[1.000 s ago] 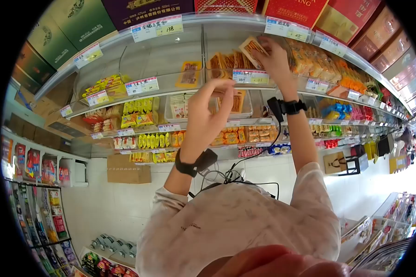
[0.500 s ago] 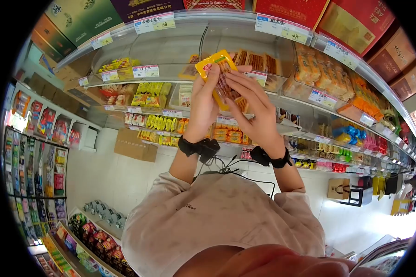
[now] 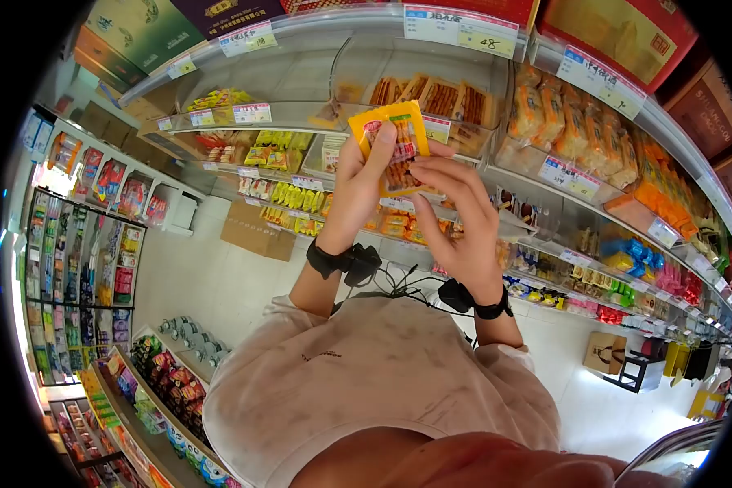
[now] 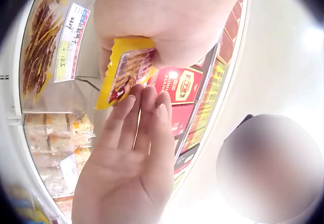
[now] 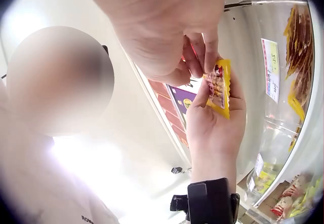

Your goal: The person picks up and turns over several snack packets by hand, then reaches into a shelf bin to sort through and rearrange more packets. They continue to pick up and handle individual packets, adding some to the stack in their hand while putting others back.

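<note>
My left hand [image 3: 356, 191] grips a yellow snack packet [image 3: 403, 134] before my chest, thumb across its front. A clear window on the packet shows brown strips inside. My right hand [image 3: 465, 220] is beside it, fingers loosely bent and fingertips at the packet's lower right edge. In the left wrist view, the packet [image 4: 132, 67] hangs from my left hand, and the right hand's fingers [image 4: 144, 125] reach up to it, nearly straight. The right wrist view shows the packet [image 5: 218, 90] lying over the left palm under the thumb.
Behind the hands, a clear shelf bin [image 3: 439, 96] holds similar brown-strip packets. Orange-wrapped snacks [image 3: 573, 130] fill the bin to the right. Price tags [image 3: 570, 175] line the shelf edges. Dark cables [image 3: 398, 282] hang before the shirt. A cardboard box [image 3: 256, 230] stands on the floor.
My right hand has brought a packet back from the shelf bin, and my left hand has taken hold of it. Since then the packet has turned more upright and the right fingers have drawn back slightly.
</note>
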Motion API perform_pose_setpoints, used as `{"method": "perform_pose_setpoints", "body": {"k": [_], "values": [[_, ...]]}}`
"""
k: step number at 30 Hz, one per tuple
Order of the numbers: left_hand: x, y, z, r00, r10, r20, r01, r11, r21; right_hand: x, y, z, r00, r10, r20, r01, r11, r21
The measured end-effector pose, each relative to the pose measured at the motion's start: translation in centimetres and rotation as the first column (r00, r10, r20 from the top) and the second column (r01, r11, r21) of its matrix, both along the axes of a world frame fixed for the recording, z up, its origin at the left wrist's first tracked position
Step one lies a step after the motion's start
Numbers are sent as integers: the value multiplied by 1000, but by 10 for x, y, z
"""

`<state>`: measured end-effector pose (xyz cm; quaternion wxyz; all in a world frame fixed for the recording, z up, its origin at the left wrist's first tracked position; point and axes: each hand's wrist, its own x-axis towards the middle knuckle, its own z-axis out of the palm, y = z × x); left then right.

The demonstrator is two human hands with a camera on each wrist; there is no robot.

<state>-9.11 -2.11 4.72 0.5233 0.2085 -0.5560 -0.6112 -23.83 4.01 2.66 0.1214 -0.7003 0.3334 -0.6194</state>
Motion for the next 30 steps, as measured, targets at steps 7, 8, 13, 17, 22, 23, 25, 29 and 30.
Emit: {"method": "perform_pose_setpoints", "body": {"k": [7,8,13,17,22,23,25,29,30], "values": [[-20,6,-3,998,33,45,-33,999,9,-17,-5,-11,1000,0,24,-1,999,37],[-22,6,-4,998,29,61,-29,1000,-5,-19,-6,-12,1000,-8,16,8,999,43],[-26,12,-17,1000,-5,20,5,1000,-15,-14,-17,-27,1000,-10,-26,12,998,67],[-24,10,-24,992,58,112,-51,997,-58,-2,-25,-28,993,-107,56,108,994,-13],[12,-3,-17,932,122,341,-24,961,-276,23,-29,-19,985,-56,165,31,988,150],[19,-6,-16,932,144,331,-52,961,-271,30,-30,-14,984,-20,178,-11,985,170],[32,-12,-23,957,204,204,-178,974,-142,49,-33,-16,978,27,207,-70,976,205],[67,-20,-25,944,287,166,-281,958,-60,66,-47,-1,977,73,202,-138,933,333],[77,-20,-26,965,198,170,-205,979,21,71,-52,3,985,29,168,-77,954,289]]}}
